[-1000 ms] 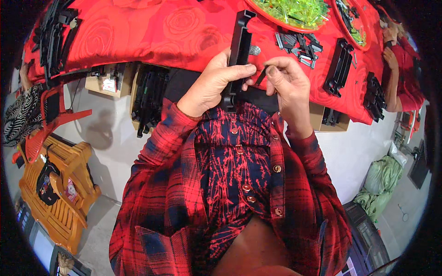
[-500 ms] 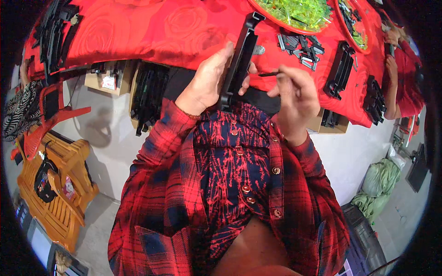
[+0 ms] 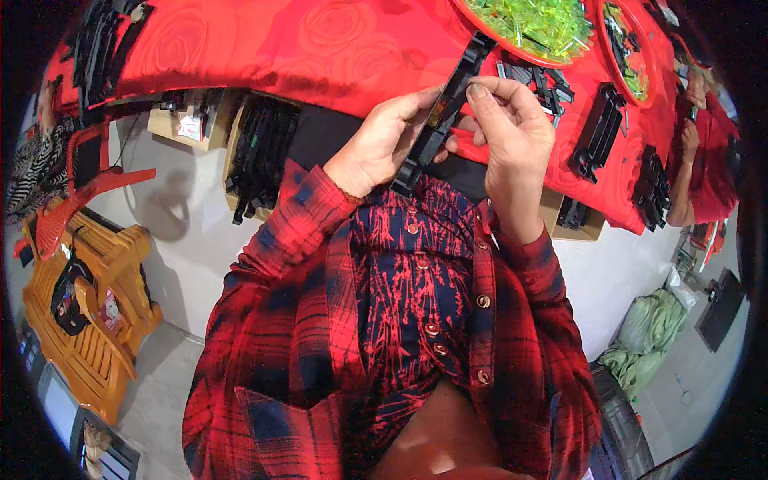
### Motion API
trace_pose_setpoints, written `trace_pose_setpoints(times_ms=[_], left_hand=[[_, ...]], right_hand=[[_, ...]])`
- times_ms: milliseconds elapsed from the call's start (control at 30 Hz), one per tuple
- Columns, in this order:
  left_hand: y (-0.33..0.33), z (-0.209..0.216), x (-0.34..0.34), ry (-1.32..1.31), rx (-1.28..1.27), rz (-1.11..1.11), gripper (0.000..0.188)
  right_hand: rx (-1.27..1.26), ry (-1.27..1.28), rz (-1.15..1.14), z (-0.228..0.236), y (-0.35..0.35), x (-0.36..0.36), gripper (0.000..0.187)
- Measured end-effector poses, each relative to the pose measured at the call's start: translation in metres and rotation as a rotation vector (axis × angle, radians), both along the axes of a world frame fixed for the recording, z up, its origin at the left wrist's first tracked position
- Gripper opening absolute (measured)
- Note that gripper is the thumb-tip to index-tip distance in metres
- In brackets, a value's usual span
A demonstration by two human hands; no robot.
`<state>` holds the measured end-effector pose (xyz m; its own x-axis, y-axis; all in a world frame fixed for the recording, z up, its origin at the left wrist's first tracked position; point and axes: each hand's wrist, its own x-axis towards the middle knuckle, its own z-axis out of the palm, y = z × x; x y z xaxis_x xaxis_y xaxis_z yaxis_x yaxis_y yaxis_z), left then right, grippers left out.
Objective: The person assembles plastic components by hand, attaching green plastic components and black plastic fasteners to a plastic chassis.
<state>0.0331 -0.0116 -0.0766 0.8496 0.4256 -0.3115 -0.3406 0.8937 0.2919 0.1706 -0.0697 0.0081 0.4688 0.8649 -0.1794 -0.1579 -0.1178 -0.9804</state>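
Slanting above my lap at the table's front edge is a long black plastic channel-shaped housing (image 3: pixel 410 166), its far end near the red bowl. My left hand (image 3: pixel 374 148) is closed around its lower half, palm on the left side and fingertips showing on the right. My right hand (image 3: pixel 516 132) has thumb and forefinger pinched together at the housing's right side, near its upper middle. Whatever is between these fingertips is hidden. Inside the housing, a small brownish patch shows beside my left fingers.
A red bowl (image 3: pixel 538 58) of yellow-green clear pieces stands at the back, with another red tray (image 3: pixel 646 98) beside it. Small dark and grey strips (image 3: pixel 552 88) lie on the red tablecloth (image 3: pixel 264 48). More black housings (image 3: pixel 596 132) lie right. Another person (image 3: pixel 708 168) sits far right.
The housing has tilted further right, its far end moving toward the bowl. My right hand has brought its thin black strip against the housing; the strip no longer shows.
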Motion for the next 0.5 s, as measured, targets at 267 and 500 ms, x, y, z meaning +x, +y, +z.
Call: trace_pose_setpoints(times_ms=[267,500], left_hand=[[-0.002,-0.006,0.0,-0.121,-0.104,-0.036,0.041],[-0.004,-0.015,0.003,-0.099,-0.126,-0.008,0.039]], right_hand=[[-0.098,-0.058,0.008,0.01,0.004,-0.005,0.012],[-0.023,-0.131,0.053,0.0,0.002,-0.005,0.005]])
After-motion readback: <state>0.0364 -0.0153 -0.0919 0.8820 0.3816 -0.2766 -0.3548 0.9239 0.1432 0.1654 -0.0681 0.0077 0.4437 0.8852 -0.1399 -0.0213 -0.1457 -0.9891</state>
